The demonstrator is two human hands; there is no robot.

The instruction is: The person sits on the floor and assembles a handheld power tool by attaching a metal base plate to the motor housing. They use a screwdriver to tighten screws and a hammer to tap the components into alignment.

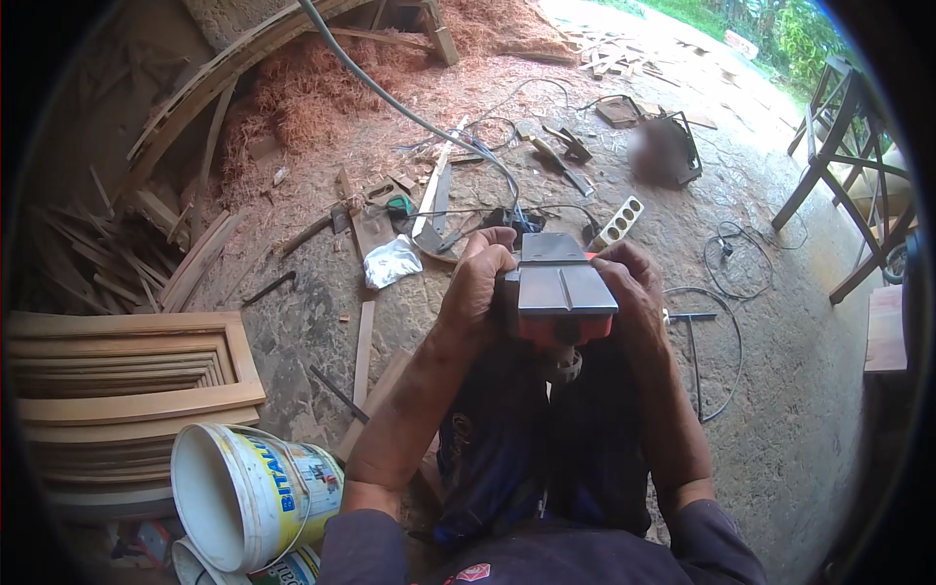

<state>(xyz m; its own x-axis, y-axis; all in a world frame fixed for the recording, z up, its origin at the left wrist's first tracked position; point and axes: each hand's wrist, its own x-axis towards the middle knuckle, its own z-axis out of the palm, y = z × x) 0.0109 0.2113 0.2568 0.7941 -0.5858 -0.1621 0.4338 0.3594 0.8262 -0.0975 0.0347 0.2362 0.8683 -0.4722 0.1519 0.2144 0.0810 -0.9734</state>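
The person wears a dark purple-grey cloth shirt (575, 564), which has a small red many-sided emblem with pale lines (475, 571) on its front; to the left of this emblem is the left purple-grey sleeve (363, 550), and well to its right is the right purple-grey sleeve (717, 544), both ending near the elbow; beyond the emblem are black and deep-blue trousers (597, 478), with a faint pale curved mark (460, 424); the left hand (476, 273) and the right hand (632, 278) are bare.

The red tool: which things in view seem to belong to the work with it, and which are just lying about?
In use:
- red tool, flat metal face up
- left hand
- right hand

Probably just lying about:
- white-and-yellow bucket
- stacked wooden frames
- wood shavings
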